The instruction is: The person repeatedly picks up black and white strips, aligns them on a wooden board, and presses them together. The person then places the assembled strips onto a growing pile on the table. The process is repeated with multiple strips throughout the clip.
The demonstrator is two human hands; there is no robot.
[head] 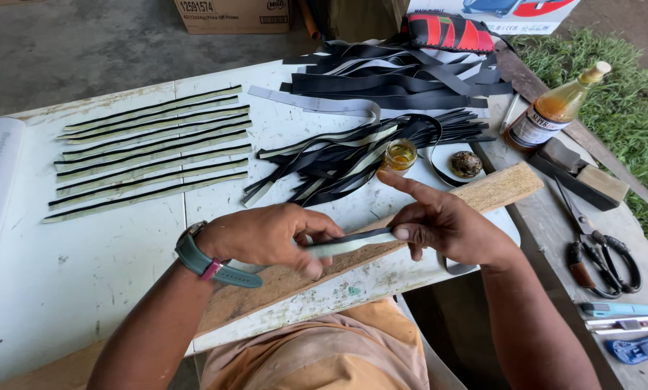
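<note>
Finished rows: eight or so long, flat strips with black centres and pale green edges (150,148) lie side by side on the left part of the white painted bench (85,274), evenly spaced and well apart from the hands. I judge these to be the pieces already worked.

Left hand: the left hand (266,238), a teal watch on its wrist, has its fingers closed on the near end of a thin black-and-pale strip (349,242), thumb on top.

Strip in hand: it is held level just above a long, bare wooden board (483,195) that slants across the bench edge.

Right hand: the right hand (446,224) pinches the far end of the same strip between thumb and middle fingers; the forefinger sticks out straight, touching nothing.

Unworked pile: a loose tangle of black and grey strips (381,137) lies beyond the hands, clearly larger than the finished rows, so by my reckoning much is left to do.

Small things: a little open glass jar of amber liquid (400,154) stands just beside the pile.

Right edge: an amber glass bottle with a pale cap (555,108) leans there, with black-handled scissors (598,253) further down.
</note>
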